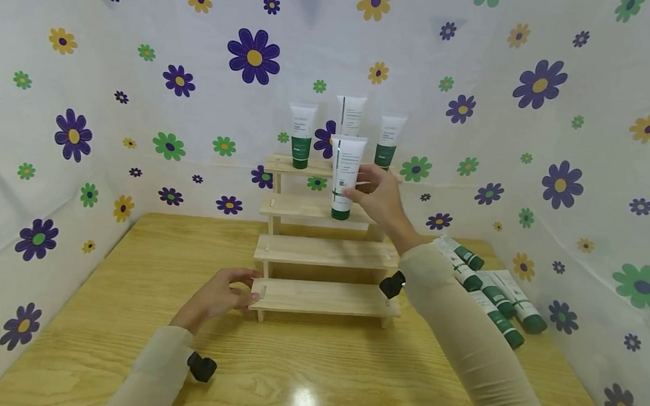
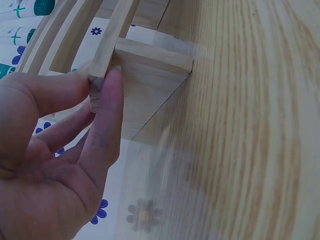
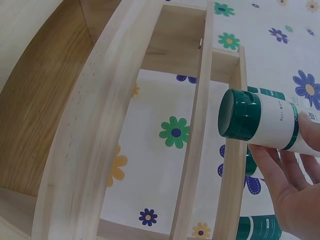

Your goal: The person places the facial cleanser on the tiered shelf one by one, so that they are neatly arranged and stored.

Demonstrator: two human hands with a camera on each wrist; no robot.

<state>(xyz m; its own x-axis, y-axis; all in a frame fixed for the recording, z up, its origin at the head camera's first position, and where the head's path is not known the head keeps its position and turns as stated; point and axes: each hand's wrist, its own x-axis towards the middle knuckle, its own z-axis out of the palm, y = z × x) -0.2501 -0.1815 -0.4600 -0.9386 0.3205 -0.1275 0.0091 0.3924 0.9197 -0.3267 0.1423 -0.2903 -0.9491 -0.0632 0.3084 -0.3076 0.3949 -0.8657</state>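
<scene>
A four-tier wooden display stand (image 1: 328, 252) stands on the table. My left hand (image 1: 217, 298) pinches the left end of its lowest shelf (image 2: 102, 65) between thumb and fingers. My right hand (image 1: 383, 200) grips a white squeeze tube (image 1: 346, 167) upright, green cap down, in front of the upper shelves. In the right wrist view the green cap (image 3: 240, 115) points toward the stand. On the top shelf stand a left tube (image 1: 302, 128) and a right tube (image 1: 390, 136), both with green lower parts. Between them a middle tube (image 1: 352, 109) is partly hidden behind the held one.
To the right of the stand, several more white-and-green tubes (image 1: 510, 298) lie in a pile on the wooden table (image 1: 190, 245). A flower-patterned white cloth (image 1: 208, 111) surrounds the table at the back and sides. Each sleeve carries a small black wrist device (image 1: 202, 367).
</scene>
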